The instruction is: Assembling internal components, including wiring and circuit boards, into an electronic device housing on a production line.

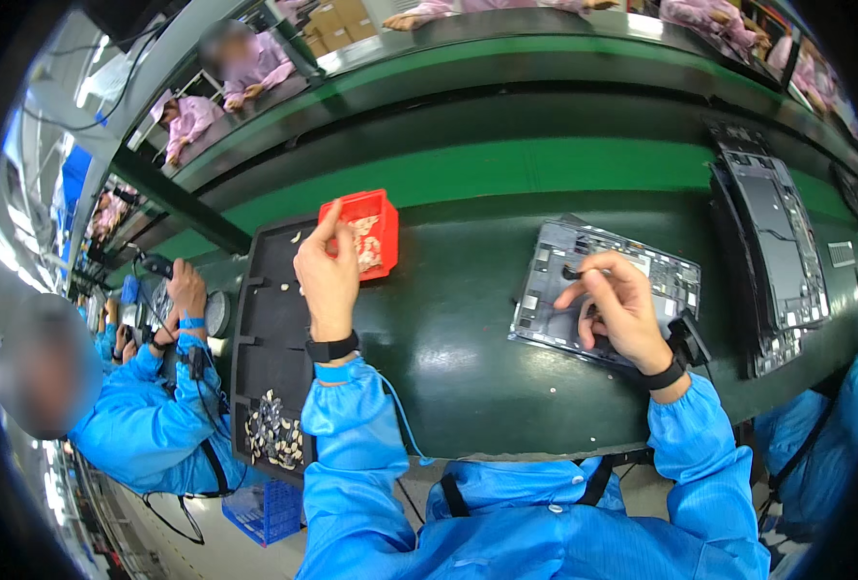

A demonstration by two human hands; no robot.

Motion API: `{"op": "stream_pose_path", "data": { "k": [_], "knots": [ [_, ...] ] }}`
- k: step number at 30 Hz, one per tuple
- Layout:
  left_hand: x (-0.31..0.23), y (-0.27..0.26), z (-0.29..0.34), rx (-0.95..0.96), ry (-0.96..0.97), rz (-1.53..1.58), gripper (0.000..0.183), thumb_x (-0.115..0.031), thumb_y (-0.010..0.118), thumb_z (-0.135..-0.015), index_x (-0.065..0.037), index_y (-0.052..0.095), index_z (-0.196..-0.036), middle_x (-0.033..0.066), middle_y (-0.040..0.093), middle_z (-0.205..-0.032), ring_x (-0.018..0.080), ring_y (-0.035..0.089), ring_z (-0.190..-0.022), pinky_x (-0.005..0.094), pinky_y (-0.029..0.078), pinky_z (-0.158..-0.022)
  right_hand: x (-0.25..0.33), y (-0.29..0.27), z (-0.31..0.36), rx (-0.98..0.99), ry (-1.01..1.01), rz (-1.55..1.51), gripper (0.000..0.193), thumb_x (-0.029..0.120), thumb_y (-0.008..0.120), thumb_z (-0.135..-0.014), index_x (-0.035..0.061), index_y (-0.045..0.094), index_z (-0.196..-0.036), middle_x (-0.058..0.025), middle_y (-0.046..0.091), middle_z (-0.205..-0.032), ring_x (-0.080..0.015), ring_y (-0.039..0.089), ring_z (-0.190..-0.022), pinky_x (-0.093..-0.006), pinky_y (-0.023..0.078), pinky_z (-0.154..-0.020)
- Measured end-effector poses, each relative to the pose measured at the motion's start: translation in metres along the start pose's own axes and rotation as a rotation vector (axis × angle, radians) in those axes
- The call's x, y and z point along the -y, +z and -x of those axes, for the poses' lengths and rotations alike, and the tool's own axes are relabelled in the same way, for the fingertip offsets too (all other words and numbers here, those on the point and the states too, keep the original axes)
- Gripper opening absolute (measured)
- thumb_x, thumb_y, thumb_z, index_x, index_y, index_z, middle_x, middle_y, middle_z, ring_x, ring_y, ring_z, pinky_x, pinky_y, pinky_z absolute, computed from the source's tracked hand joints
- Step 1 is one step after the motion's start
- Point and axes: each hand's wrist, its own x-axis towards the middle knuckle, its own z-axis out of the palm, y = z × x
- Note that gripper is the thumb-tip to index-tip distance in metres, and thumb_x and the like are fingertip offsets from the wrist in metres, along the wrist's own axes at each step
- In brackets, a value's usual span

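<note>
My left hand (328,271) hovers at the near left side of a red bin (386,232) of small pale pieces. Its index finger points away from me, the thumb is a little apart, and nothing shows between them. In my right hand (622,311) a small black part (572,273) is pinched between thumb and index finger; its exact kind is too small to tell. That hand is above an opened flat electronic device (540,324), grey with exposed boards, which it partly covers.
A black tray (272,353) on the left holds a heap of small black and pale pieces (274,432). More opened devices (772,232) are stacked at the right. A person in blue (158,416) works close on my left. Several people in pink sit across the bench.
</note>
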Motion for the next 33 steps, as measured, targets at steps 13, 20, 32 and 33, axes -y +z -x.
{"op": "stream_pose_path", "data": {
  "k": [13, 20, 32, 33],
  "knots": [
    [-0.042, 0.044, 0.035, -0.222, 0.620, 0.041, 0.032, 0.002, 0.075, -0.084, -0.003, 0.071, -0.115, 0.0142, 0.069, -0.107, 0.0353, 0.064, -0.103, 0.0441, 0.048, -0.094, -0.023, -0.005, -0.011, -0.064, -0.173, 0.387, 0.024, 0.013, 0.061, -0.104, -0.0011, 0.069, -0.122, -0.0076, 0.077, -0.096, -0.0084, 0.068, -0.067, -0.0250, 0.056, -0.060],
    [-0.092, 0.074, 0.103, 0.261, 0.880, 0.275, 0.029, -0.002, 0.079, -0.084, -0.002, 0.075, -0.113, 0.0104, 0.071, -0.113, 0.0302, 0.063, -0.102, 0.0415, 0.048, -0.091, -0.017, 0.000, -0.006, 0.057, -0.359, 0.726, 0.022, 0.007, 0.064, -0.099, -0.0018, 0.071, -0.118, -0.0197, 0.074, -0.087, -0.0251, 0.072, -0.065, -0.0364, 0.055, -0.060],
    [-0.089, 0.077, 0.108, 0.433, 0.493, 0.656, 0.014, 0.000, 0.073, -0.091, 0.005, 0.076, -0.104, 0.0174, 0.077, -0.100, 0.0289, 0.072, -0.089, 0.0365, 0.057, -0.082, -0.018, 0.002, -0.005, 0.130, -0.502, 0.769, 0.017, 0.006, 0.067, -0.093, -0.0041, 0.072, -0.106, -0.0226, 0.072, -0.094, -0.0414, 0.068, -0.086, -0.0453, 0.053, -0.074],
    [-0.088, 0.075, 0.107, 0.458, 0.480, 0.677, 0.012, -0.001, 0.072, -0.093, 0.005, 0.076, -0.102, 0.0173, 0.078, -0.099, 0.0286, 0.073, -0.089, 0.0359, 0.057, -0.082, -0.017, 0.004, -0.004, 0.140, -0.498, 0.755, 0.017, 0.006, 0.067, -0.093, -0.0043, 0.071, -0.105, -0.0224, 0.071, -0.093, -0.0414, 0.068, -0.086, -0.0454, 0.053, -0.074]
  ]
}}
